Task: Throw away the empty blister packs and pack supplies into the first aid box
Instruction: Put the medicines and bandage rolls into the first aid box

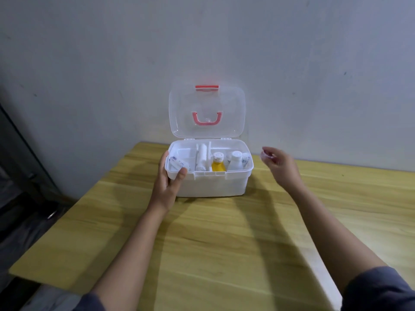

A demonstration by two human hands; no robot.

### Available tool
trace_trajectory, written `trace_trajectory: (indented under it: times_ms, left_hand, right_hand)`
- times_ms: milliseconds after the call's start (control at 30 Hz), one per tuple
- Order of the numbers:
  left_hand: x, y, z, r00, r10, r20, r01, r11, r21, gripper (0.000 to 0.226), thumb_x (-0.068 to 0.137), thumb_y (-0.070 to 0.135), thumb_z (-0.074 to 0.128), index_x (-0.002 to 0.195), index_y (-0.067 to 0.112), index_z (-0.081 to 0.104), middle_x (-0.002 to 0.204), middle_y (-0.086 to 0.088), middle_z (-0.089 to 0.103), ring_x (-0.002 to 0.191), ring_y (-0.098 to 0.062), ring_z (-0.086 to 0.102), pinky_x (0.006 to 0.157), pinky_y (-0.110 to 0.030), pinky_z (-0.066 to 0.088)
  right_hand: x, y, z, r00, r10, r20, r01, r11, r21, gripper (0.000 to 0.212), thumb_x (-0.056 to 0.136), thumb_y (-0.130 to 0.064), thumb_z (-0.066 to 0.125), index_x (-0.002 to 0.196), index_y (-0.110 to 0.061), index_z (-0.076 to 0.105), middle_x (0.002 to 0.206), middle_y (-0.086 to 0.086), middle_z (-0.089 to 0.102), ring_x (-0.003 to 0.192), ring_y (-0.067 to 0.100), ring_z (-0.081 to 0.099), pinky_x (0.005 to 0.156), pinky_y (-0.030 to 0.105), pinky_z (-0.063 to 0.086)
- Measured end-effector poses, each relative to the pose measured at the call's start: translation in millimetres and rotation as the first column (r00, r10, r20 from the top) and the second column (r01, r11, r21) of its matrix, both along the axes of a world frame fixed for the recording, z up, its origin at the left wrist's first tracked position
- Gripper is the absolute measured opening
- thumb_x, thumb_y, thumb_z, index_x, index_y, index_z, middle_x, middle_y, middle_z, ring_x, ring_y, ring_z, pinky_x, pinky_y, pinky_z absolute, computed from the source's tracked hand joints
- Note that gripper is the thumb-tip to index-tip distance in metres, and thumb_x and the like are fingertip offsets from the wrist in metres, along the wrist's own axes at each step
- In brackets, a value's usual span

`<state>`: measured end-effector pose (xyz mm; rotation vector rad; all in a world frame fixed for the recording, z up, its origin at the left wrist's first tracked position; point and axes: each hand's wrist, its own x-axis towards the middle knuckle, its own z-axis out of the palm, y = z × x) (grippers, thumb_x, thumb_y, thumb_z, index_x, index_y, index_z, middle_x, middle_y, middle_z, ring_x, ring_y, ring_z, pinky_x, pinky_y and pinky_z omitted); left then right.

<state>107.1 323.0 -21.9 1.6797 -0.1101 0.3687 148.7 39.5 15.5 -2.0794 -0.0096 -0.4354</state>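
**Q:** What is on the table?

**A:** A white plastic first aid box [211,182] stands on a light wooden table [224,243], near its far edge, close to a pale grey wall [112,63]. Its clear plastic lid [206,111] is open and stands upright behind the box. The lid has a red carrying handle [207,120] in the middle and a red latch [206,87] at its top edge.

**Q:** What is inside the box?

**A:** A divided white tray sits at the top. In the left compartment lies a white printed packet [178,164]. Next to it, a white gauze roll [201,159] lies lengthwise in a narrow slot. To the right stand a yellow bottle with a white cap [218,163] and a taller white bottle [235,161], with another small white container just beside it at the right end; I cannot tell what that one is.

**Q:** Where are the hands?

**A:** The left hand [168,178] grips the box's front left corner, thumb pressed to the front wall and fingers wrapped round the left side. The right hand [278,164] hovers in the air just right of the box, not touching it. Its fingers are loosely curled and blurred, and I cannot tell whether they hold anything. Both forearms are bare, with dark sleeves [379,290] at the bottom edge of the view.
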Motion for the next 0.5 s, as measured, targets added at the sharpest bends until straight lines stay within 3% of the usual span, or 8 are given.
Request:
trace_trajectory:
  times_ms: [133,200,300,367,500]
  left_hand:
    - [-3,-2,1,1.0,-0.019,-0.014,0.019,1.0,0.005,0.093,0.074,0.059,0.06,0.151,0.03,0.018,0.152,0.006,0.038,0.137,-0.009,0.04,0.111,-0.027,0.033]
    - [-3,0,1,0.999,-0.044,-0.001,0.044,0.999,0.0,0.082,0.082,0.05,0.06,0.151,0.03,0.02,0.149,0.007,0.043,0.134,-0.006,0.045,0.11,-0.026,0.038]
    - [-1,3,-1,0.998,-0.056,0.024,0.055,0.998,0.015,0.069,0.089,0.041,0.062,0.148,0.034,0.027,0.141,0.009,0.051,0.123,0.006,0.052,0.099,-0.015,0.044]
    - [-2,4,1,0.999,-0.049,0.022,0.049,0.999,0.006,0.062,0.087,0.039,0.062,0.139,0.049,0.028,0.136,0.018,0.051,0.119,0.014,0.051,0.092,-0.007,0.042]
    - [-5,4,6,0.998,-0.054,0.009,0.054,0.999,-0.001,0.059,0.089,0.032,0.062,0.123,0.061,0.023,0.126,0.036,0.046,0.113,0.025,0.047,0.09,-0.001,0.037]
  right_hand:
    - [-9,38,64,0.977,0.124,0.175,-0.132,0.991,0.03,0.031,0.089,-0.021,0.061,0.118,-0.011,0.062,0.109,0.005,0.066,0.095,0.01,0.059,0.074,0.004,0.042]
    - [-11,74,83,0.948,0.241,0.207,-0.245,0.969,-0.007,0.03,0.087,-0.018,0.063,0.116,-0.011,0.063,0.104,0.005,0.065,0.093,0.009,0.059,0.078,0.01,0.044]
    - [-13,128,87,0.917,0.378,0.126,-0.368,0.925,-0.095,0.03,0.087,-0.018,0.063,0.116,-0.011,0.064,0.098,0.002,0.065,0.09,0.008,0.06,0.081,0.015,0.043]
    - [-6,153,80,0.903,0.429,0.029,-0.421,0.895,-0.145,0.032,0.088,-0.018,0.061,0.119,-0.01,0.062,0.106,0.006,0.067,0.097,0.014,0.062,0.088,0.019,0.045]
    - [13,172,69,0.905,0.395,-0.159,-0.421,0.885,-0.199,0.034,0.087,-0.018,0.061,0.12,-0.009,0.06,0.119,0.009,0.066,0.107,0.019,0.06,0.085,0.019,0.039]
